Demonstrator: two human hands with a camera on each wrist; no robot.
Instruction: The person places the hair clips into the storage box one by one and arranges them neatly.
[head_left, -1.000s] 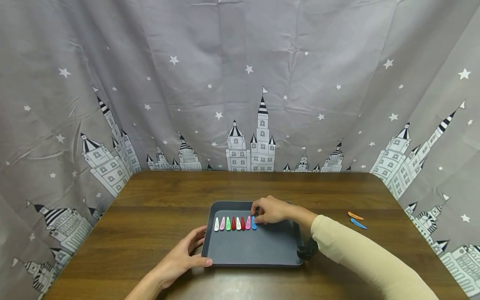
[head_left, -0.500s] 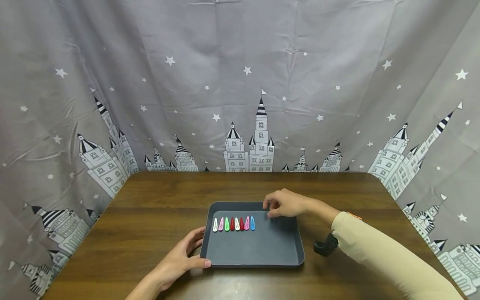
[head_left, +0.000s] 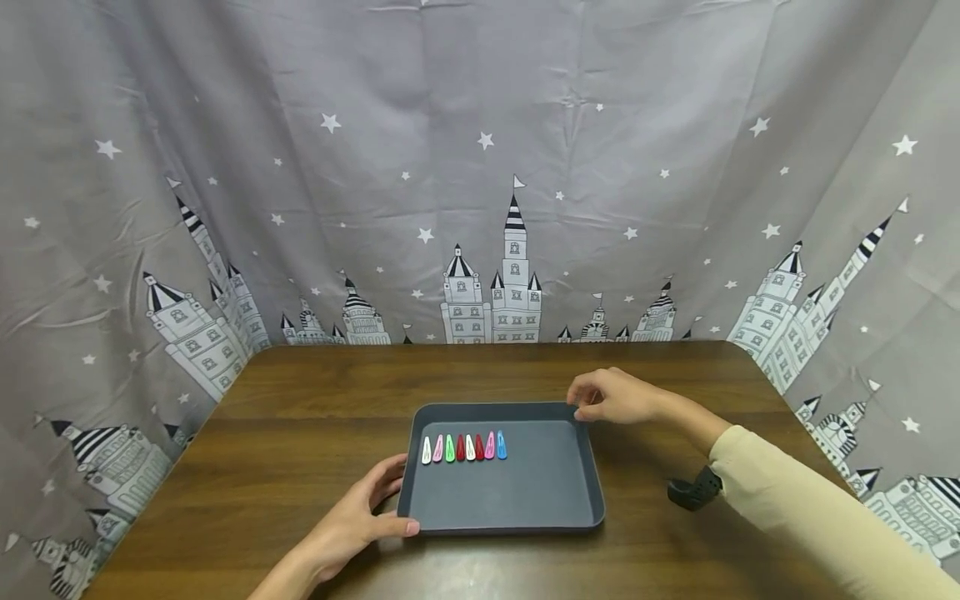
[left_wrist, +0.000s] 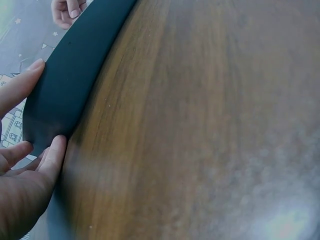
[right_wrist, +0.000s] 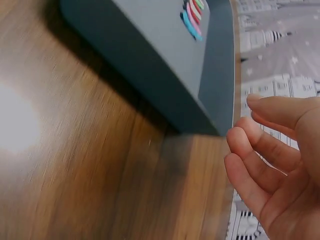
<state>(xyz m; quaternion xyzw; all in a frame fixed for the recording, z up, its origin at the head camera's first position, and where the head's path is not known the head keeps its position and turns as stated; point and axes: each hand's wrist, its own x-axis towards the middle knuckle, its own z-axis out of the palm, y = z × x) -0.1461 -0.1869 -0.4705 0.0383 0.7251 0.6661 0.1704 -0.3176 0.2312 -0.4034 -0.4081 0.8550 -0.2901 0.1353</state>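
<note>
A grey rectangular tray lies on the table. A row of snap hair clips runs across its left half: white, pink, green and red ones, with a blue hair clip at the right end. My left hand holds the tray's near left corner, thumb at the front and fingers along the left side. Above the far right corner of the tray hovers my right hand, its fingers loosely bent. In the right wrist view nothing shows between those fingers.
The brown wooden table extends around the tray. A grey curtain printed with castles and stars hangs behind it. A black device sits on my right wrist by the cream sleeve, which covers part of the table's right side.
My right hand has let go of the blue hair clip at the row's end and moved right, past the tray's far right corner. The left hand stays on the tray.
</note>
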